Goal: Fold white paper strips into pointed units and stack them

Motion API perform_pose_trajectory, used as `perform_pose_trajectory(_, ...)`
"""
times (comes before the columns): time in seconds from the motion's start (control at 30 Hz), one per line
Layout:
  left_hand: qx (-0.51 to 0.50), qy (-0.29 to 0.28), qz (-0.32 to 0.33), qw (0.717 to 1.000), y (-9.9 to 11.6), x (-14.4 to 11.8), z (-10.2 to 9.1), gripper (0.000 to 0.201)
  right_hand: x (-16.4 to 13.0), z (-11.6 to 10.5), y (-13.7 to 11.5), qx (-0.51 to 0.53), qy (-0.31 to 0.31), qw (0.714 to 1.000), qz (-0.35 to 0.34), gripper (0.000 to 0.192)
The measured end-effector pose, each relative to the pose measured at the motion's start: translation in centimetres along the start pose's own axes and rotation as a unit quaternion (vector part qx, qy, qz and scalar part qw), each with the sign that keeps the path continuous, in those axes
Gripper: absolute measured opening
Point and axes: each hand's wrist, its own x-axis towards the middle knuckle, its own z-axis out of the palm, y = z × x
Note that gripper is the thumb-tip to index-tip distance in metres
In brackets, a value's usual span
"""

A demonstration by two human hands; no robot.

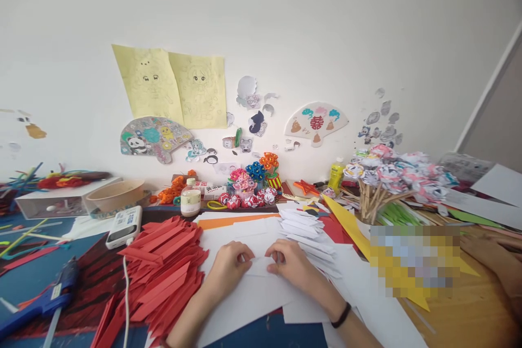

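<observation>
My left hand (233,262) and my right hand (290,263) pinch the two sides of a small piece of white paper (258,267), thumbs and forefingers closed on it. It is held just over larger white sheets (244,304), and white on white makes its outline hard to see. Left of my left hand lies a big heap of folded red paper strips (167,266). Beyond my right hand is a pile of folded white paper pieces (305,231). A dark band circles my right wrist.
A blue glue gun (57,299) lies at the left, near a white power bank (124,227) with a cable. A small bottle (190,198) stands at the back. Paper flowers on sticks (395,174) stand at the right, and another person's hand (489,255) rests at the right edge.
</observation>
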Motion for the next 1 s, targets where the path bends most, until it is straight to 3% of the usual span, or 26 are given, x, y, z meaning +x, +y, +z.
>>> perform_pose_trajectory(0.33,-0.004,0.007,0.045,0.999,-0.09,-0.06,-0.05,0.024,-0.17,-0.5,-0.63,-0.07,0.0,0.995,-0.073,0.013)
perform_pose_trajectory(0.6,0.021,0.0,0.064,0.998,0.44,-0.17,-0.06,0.013,-0.06,-0.56,-0.7,-0.103,0.009,0.989,-0.105,0.011)
perform_pose_trajectory(0.83,0.087,-0.004,0.092,0.992,-0.18,-0.32,0.53,0.01,-0.05,-0.87,-0.65,-0.111,0.005,0.987,-0.114,0.007)
perform_pose_trajectory(1.0,0.162,-0.006,0.133,0.978,-0.34,-0.52,0.76,0.017,-0.17,-0.74,-0.44,-0.147,-0.001,0.979,-0.14,0.018)
